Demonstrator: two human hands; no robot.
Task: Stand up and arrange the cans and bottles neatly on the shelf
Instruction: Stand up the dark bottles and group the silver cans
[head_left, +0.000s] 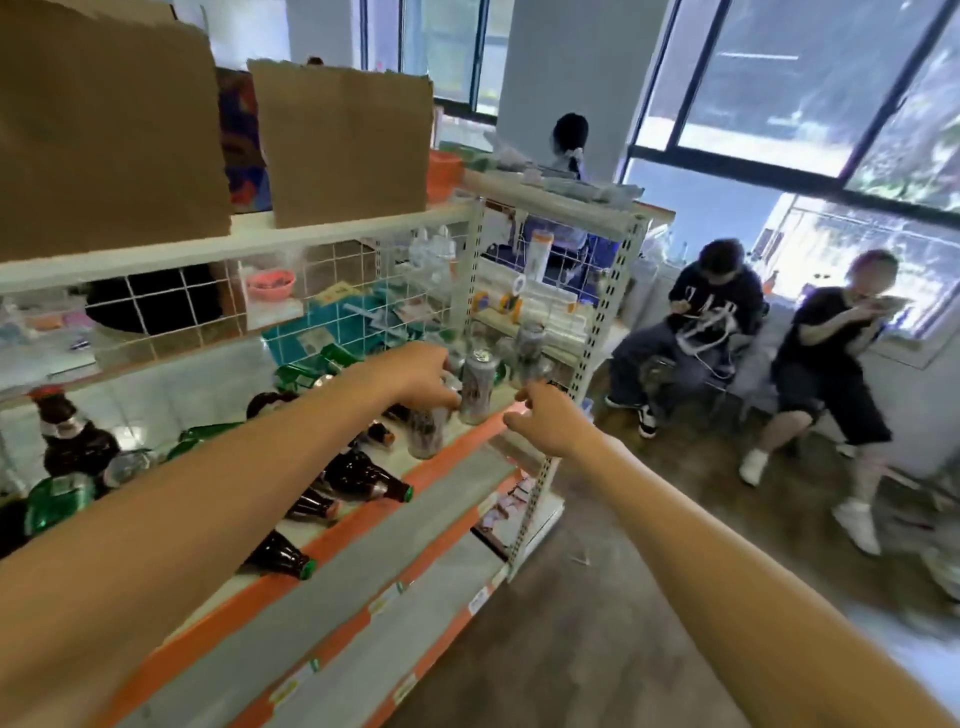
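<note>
My left hand (426, 379) reaches over the middle shelf (441, 457) and grips the top of a silver can (427, 431) standing near the shelf's front edge. Just right of it another silver can (478, 384) stands upright, with more cans (530, 348) behind it at the shelf's right end. My right hand (545, 418) hovers at the shelf edge beside those cans, fingers loosely curled and holding nothing. Several dark bottles (363, 475) with green caps lie on their sides along the shelf; one dark bottle (72, 441) stands upright at the left. Green cans (57, 501) lie toppled among them.
Brown paper bags (343, 145) stand on the top shelf. A wire grid (332, 291) backs the shelf, with clutter behind it. Orange-edged lower shelves (395, 587) jut out below. Two seated people (696, 332) and a third farther back occupy the floor to the right, by the windows.
</note>
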